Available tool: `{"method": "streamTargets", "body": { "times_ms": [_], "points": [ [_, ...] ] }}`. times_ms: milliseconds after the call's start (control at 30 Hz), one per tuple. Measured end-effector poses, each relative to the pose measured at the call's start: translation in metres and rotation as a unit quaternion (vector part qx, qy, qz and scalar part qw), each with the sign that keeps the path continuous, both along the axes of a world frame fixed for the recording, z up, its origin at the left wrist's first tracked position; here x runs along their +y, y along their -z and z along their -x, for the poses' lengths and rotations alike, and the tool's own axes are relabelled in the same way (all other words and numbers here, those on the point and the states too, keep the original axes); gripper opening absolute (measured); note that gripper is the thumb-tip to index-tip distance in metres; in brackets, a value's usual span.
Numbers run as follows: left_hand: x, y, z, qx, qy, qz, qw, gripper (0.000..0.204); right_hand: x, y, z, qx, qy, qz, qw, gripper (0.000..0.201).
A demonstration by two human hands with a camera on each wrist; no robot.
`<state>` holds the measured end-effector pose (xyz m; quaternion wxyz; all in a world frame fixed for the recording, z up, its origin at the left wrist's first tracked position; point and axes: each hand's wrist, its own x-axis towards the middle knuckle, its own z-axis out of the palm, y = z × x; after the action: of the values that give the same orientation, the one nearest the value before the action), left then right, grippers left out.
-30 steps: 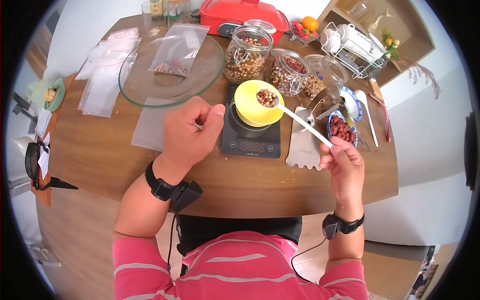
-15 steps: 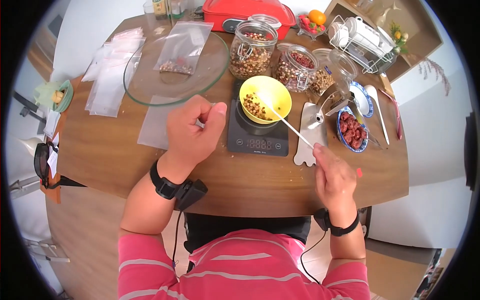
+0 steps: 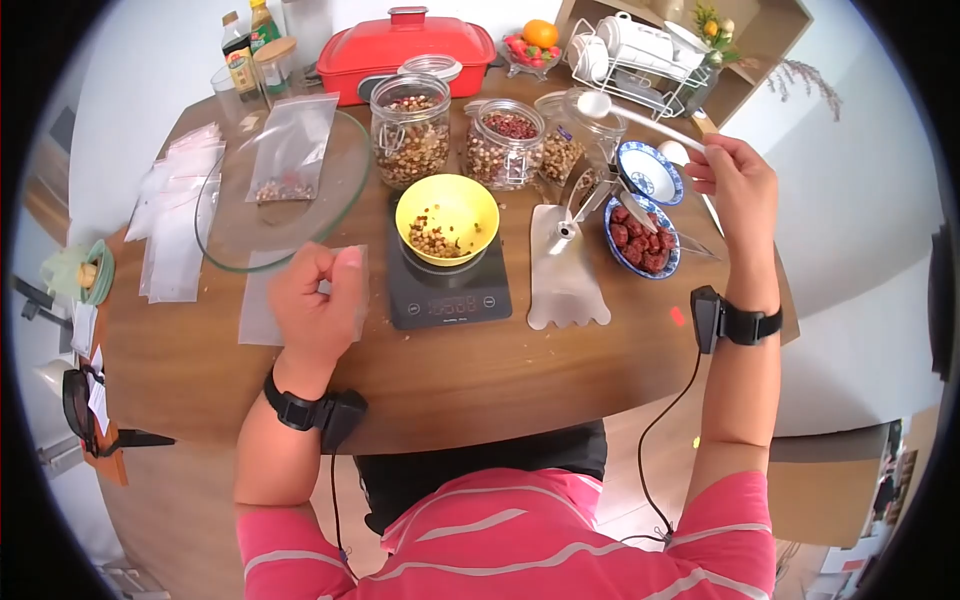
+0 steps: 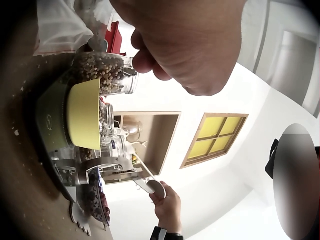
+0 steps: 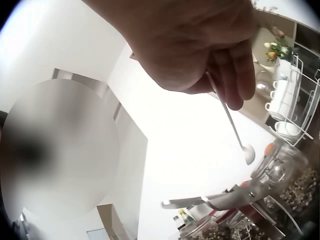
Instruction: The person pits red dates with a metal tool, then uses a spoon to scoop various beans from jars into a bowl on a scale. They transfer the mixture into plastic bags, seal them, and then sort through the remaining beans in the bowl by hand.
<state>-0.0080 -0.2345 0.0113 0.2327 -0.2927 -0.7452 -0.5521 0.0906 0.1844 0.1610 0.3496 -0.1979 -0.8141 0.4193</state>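
My right hand (image 3: 738, 195) is raised at the right and pinches the end of a long white spoon (image 3: 655, 124). The spoon's bowl end overlaps the rearmost glass jar of pale grains (image 3: 560, 158) in the head view; in the right wrist view the spoon (image 5: 232, 122) slants down from the fingers. My left hand (image 3: 318, 302), fingers curled with nothing seen in them, is held over a clear plastic bag (image 3: 262, 315). To its right a yellow bowl (image 3: 450, 205) with mixed beans and grains stands on a black kitchen scale (image 3: 450, 300).
Two more jars (image 3: 410, 150) (image 3: 503, 150) of beans stand behind. A metal stand (image 3: 565, 270), blue-patterned bowls (image 3: 650, 170) and dark red dried fruit (image 3: 640, 240) lie right. A glass plate (image 3: 225, 262) carries a partly filled bag (image 3: 290, 155); flat bags (image 3: 180, 220) lie left.
My right hand has lifted the spoon from the yellow bowl and carried it right and back toward the jars. Grains that were on the spoon now lie in the bowl. The left hand stays curled.
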Motion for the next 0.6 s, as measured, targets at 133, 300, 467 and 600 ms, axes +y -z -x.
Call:
{"method": "streamTargets", "body": {
  "times_ms": [133,300,467,600],
  "points": [
    [0.001,-0.001,-0.002,-0.006,-0.006,0.007,1.0,0.023,-0.005,0.012,0.019,-0.02,-0.008,0.023,1.0,0.035],
    [-0.002,0.003,0.001,-0.024,0.021,-0.033,0.999,0.023,-0.021,0.025,0.002,0.064,0.092,-0.109,0.988,0.043],
    [-0.004,-0.005,-0.003,-0.007,0.012,-0.018,1.0,0.023,-0.102,0.08,-0.053,0.167,-0.124,-0.226,0.952,0.016],
    [-0.003,-0.005,-0.002,-0.006,0.01,-0.007,1.0,0.024,-0.132,0.086,-0.025,-0.253,-0.384,-0.139,0.877,0.034]
  ]
}}
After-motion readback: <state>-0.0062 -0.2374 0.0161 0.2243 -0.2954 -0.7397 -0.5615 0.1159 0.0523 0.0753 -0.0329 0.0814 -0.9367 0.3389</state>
